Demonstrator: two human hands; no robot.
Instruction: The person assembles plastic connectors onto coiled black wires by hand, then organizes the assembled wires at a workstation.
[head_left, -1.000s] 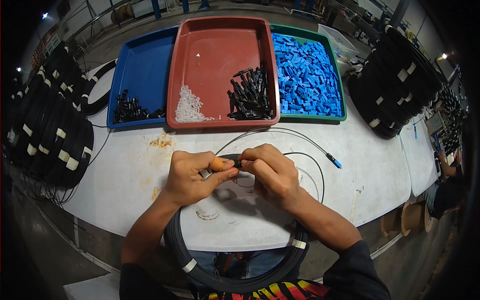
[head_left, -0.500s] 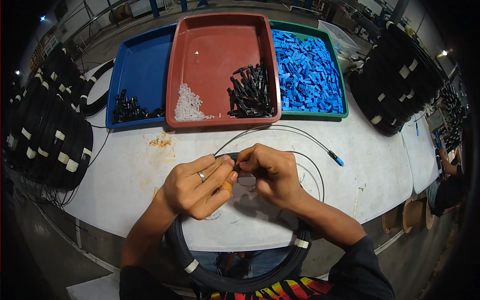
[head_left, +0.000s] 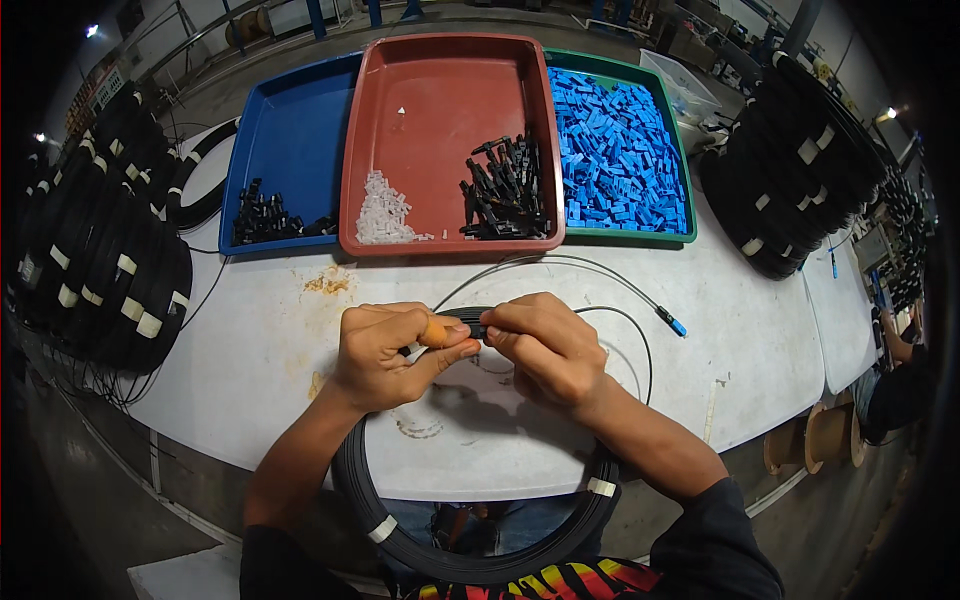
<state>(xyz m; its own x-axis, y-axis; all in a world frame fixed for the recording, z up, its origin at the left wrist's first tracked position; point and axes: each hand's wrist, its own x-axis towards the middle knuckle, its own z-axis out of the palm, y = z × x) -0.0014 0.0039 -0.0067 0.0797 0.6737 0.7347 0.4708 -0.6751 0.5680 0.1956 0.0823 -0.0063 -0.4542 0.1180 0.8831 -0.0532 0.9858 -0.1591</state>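
My left hand (head_left: pixel 385 355) and my right hand (head_left: pixel 555 350) meet over the far side of a coil of black cable (head_left: pixel 365 480). Between their fingertips they pinch a small black connector part (head_left: pixel 477 330), mostly hidden by the fingers. An orange cover (head_left: pixel 433 332) wraps one finger of the left hand. The coil is bound with white tape and its near side hangs past the table's front edge. One loose cable end loops out to the right and carries a blue-tipped connector (head_left: pixel 672 322), lying on the table away from both hands.
Behind stand a blue tray (head_left: pixel 305 120) with black parts, a red tray (head_left: pixel 450 90) with white and black pieces, and a green tray (head_left: pixel 683 150) full of blue connector pieces (head_left: pixel 620 150). Cable coils are stacked left (head_left: pixel 100 270) and right (head_left: pixel 790 170). At far right, a person's arm (head_left: pixel 895 335) shows.
My left hand has turned, so its thumb and covered finger now point at the right hand's fingertips. The right fingers have closed in around the black part. The view has shifted slightly.
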